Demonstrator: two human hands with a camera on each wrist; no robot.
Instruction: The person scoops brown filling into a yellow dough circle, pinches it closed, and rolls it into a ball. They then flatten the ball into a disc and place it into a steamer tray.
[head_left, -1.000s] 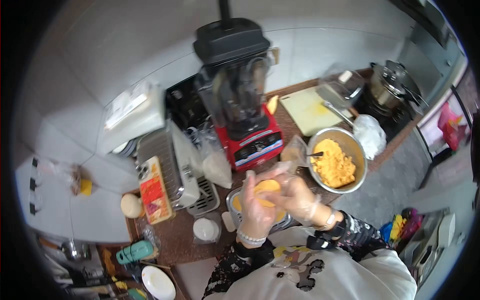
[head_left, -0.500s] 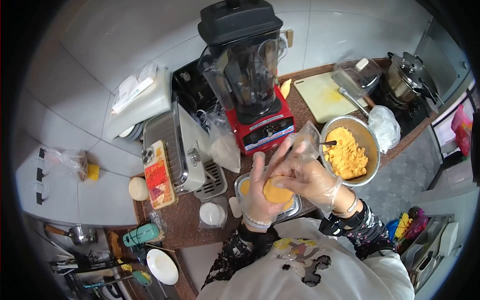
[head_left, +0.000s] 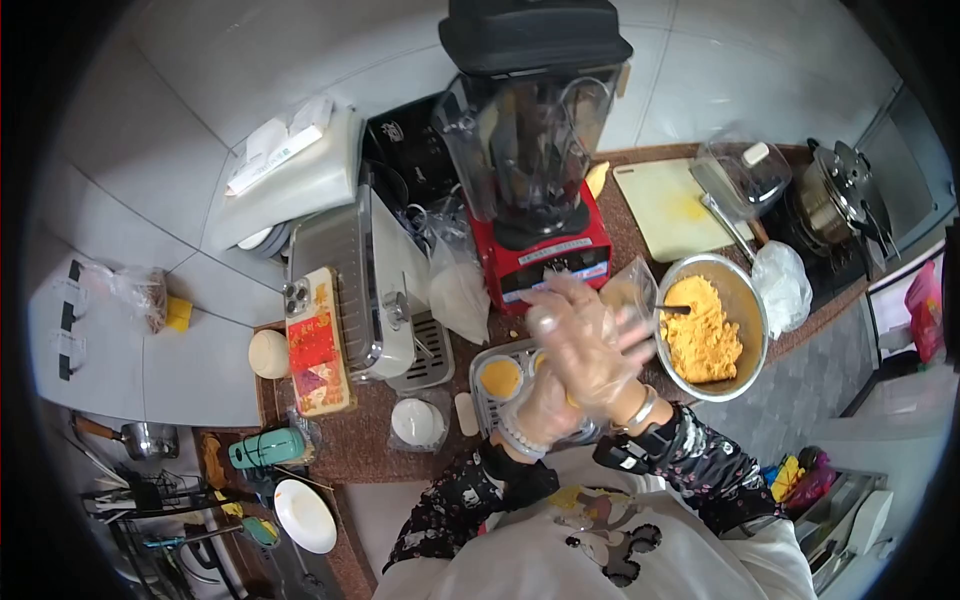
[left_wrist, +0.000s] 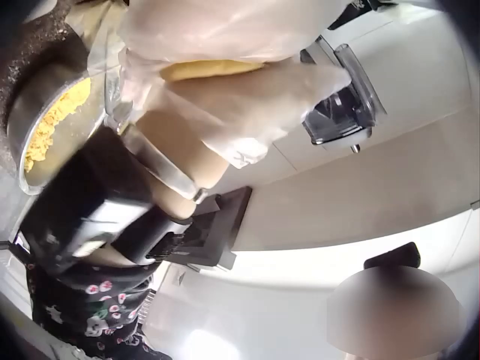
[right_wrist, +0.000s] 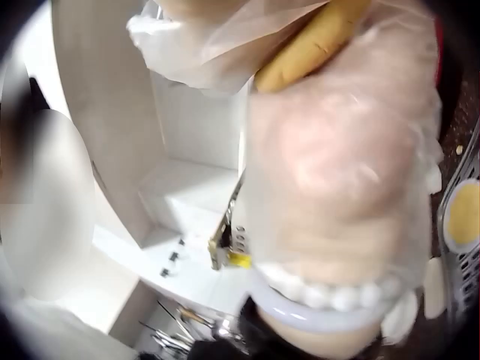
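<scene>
Both hands wear clear plastic gloves and lie palm to palm above a metal tray (head_left: 480, 405). A flat yellow dough patty (right_wrist: 311, 49) is pressed between them; its edge shows in both wrist views. Underneath, my left hand (head_left: 545, 410) supports the patty, a white bead bracelet at its wrist. My right hand (head_left: 590, 350) covers it from above, its fingers straight and slightly blurred. On the tray, left of the hands, rests a round yellow patty (head_left: 501, 378). Right of the hands stands a steel bowl (head_left: 752, 315) holding crumbly yellow dough (head_left: 700, 335) and a dark-handled utensil (head_left: 676, 309).
A red-based blender (head_left: 540, 250) stands behind the hands. To the left are a coffee machine (head_left: 385, 270) with a phone (head_left: 315, 345) on top, and a small white tub (head_left: 415, 422). Farther right lie a cutting board (head_left: 665, 215), a plastic bag (head_left: 782, 285) and a pot (head_left: 835, 190).
The right hand has turned from fingering the patty's edge to lying flat over it, hiding it from the head view. The tray's left patty has come into fuller view.
</scene>
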